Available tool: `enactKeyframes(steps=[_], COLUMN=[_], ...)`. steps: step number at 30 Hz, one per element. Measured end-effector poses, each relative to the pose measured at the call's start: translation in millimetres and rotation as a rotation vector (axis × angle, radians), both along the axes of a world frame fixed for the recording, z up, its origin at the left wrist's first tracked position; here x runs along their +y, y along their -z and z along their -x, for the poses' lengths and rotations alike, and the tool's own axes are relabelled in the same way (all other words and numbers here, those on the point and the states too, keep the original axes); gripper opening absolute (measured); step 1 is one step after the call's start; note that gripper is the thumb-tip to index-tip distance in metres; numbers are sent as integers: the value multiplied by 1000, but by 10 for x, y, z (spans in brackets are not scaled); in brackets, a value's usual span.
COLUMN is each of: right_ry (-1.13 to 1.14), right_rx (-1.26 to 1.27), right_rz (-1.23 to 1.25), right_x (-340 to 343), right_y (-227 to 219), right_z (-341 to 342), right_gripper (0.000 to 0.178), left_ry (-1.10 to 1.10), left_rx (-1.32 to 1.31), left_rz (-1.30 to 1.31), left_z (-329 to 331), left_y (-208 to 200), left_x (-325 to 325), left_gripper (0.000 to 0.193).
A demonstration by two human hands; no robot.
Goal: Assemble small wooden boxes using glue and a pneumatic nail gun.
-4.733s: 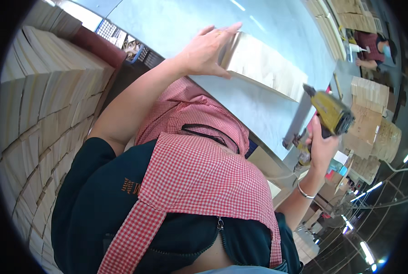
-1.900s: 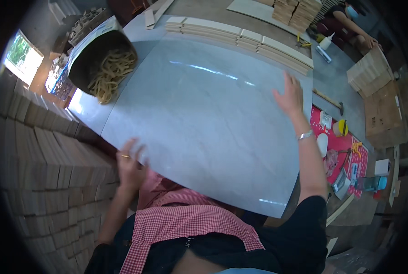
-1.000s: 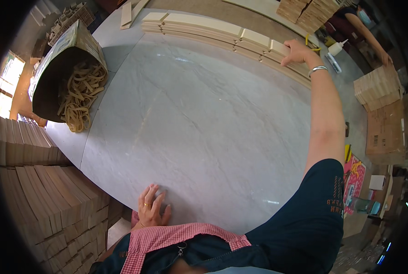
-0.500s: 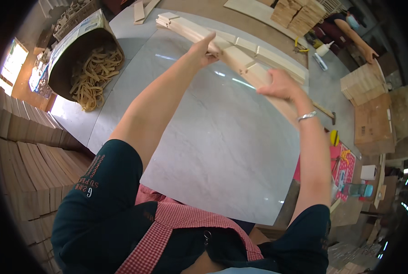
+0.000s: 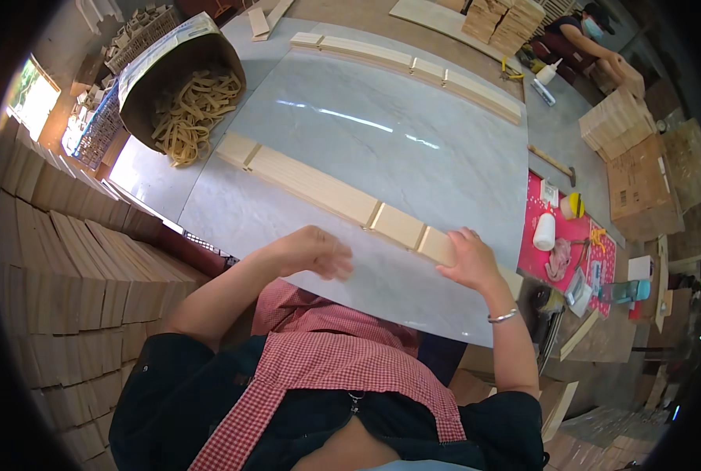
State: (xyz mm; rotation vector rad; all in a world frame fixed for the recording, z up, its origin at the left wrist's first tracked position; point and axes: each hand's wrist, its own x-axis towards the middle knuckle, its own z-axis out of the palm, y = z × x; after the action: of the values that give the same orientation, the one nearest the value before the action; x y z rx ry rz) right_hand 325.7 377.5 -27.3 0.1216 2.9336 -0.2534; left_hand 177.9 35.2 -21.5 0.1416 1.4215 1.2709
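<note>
A long pale wooden board [image 5: 311, 187] with cross grooves lies slantwise over the near half of the grey marbled table [image 5: 319, 118]. My right hand [image 5: 472, 261] is closed on its right end, thumb on the top face. My left hand [image 5: 313, 251] hovers at the near side of the board, apart from it; its loosely bent fingers are blurred at the tips and nothing shows in them. Along the far edge of the table lies more grooved wood [image 5: 374, 53] of the same kind, untouched.
At the left, an open bag [image 5: 142, 90] spills tan bands [image 5: 197, 106]. Wood stacks [image 5: 68, 267] rise beside the table. On the right are a hammer [image 5: 553, 163], a white bottle [image 5: 545, 231], yellow tape [image 5: 573, 206] and a water bottle [image 5: 625, 292]. A co-worker [image 5: 590, 47] sits at far right.
The grooved board has come from the far side toward me and now lies apart from the far wood. My left hand has let go and drawn back; my right hand keeps hold.
</note>
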Motion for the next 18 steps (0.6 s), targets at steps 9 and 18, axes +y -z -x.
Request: enactKeyframes(steps=[9,18], right_ry=[30,70], right_rx=[101,86], right_rz=[-64,-45], right_x=[319,530], right_y=[74,39], right_z=[-500,-173], right_gripper=[77,43], left_ry=[572,708], left_rx=[2014,1616], left_rz=[566,758], left_z=[1211,1667], left_y=[30,2], left_x=[-582,-684], left_gripper=[83,67])
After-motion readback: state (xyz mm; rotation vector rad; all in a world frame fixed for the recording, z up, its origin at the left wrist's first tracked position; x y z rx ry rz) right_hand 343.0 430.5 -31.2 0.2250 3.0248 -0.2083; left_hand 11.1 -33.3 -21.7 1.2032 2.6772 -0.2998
